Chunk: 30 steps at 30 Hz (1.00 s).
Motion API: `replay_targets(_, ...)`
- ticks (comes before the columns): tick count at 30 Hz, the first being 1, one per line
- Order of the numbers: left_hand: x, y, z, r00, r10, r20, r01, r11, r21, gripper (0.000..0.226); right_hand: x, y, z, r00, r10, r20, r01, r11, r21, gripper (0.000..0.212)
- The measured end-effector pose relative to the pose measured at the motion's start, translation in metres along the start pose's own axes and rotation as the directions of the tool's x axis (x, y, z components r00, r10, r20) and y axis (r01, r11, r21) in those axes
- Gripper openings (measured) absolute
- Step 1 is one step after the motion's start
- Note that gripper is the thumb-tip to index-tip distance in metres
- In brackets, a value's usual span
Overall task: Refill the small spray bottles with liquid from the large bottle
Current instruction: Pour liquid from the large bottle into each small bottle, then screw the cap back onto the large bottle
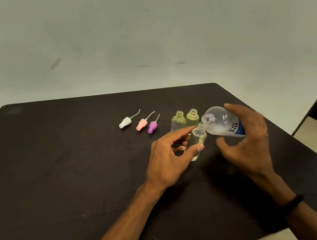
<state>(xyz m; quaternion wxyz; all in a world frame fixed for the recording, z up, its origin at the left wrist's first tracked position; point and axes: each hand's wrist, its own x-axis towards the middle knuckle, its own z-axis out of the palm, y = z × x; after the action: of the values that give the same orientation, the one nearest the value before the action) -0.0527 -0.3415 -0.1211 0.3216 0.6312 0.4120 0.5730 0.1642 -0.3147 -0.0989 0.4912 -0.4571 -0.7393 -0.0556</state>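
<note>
While the large clear plastic bottle with the blue label (pixel 223 122) lies tipped almost flat in the right hand (pixel 245 139), its open mouth sits right against the neck of the small clear spray bottle (pixel 197 139) that the left hand (pixel 170 159) pinches between thumb and fingers, tilted just above the dark table (pixel 58 177). The right hand's fingers curl over the big bottle's body, thumb underneath. To my eye the risk is plain: the wide mouth dwarfs the narrow neck, so a little more tilt could send liquid over the rim, down the fingers and onto the table. The slanted small bottle could also slip if it gets wet. Two more uncapped yellowish small bottles (pixel 184 119) stand just behind, near enough to be knocked. The white, pink and purple spray caps (pixel 141 124) lie well to the left.
</note>
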Motion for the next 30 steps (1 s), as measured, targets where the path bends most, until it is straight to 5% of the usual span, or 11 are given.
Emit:
replay_targets(9,-0.006,0.005,-0.019,0.98,0.059,-0.192,-0.045,0.996,0.079,0.041,-0.007,-0.013,0.007,0.937,0.338,0.094,-0.349,0.873,0.341,0.081)
replay_targets(16,0.01,-0.016,-0.039,0.946,-0.065,-0.316,0.104,0.989,0.11,0.043,-0.009,-0.017,0.008,0.905,0.365,0.22,-0.426,0.755,0.499,0.077)
replay_targets(25,0.027,-0.023,-0.044,0.941,-0.141,-0.306,0.181,0.977,0.108,0.043,-0.01,-0.009,0.014,0.879,0.365,0.308,-0.476,0.726,0.496,0.089)
replay_targets(30,0.026,-0.026,-0.043,0.941,-0.132,-0.311,0.178,0.976,0.124,0.046,-0.011,-0.012,0.008,0.883,0.407,0.233,-0.467,0.713,0.523,0.089)
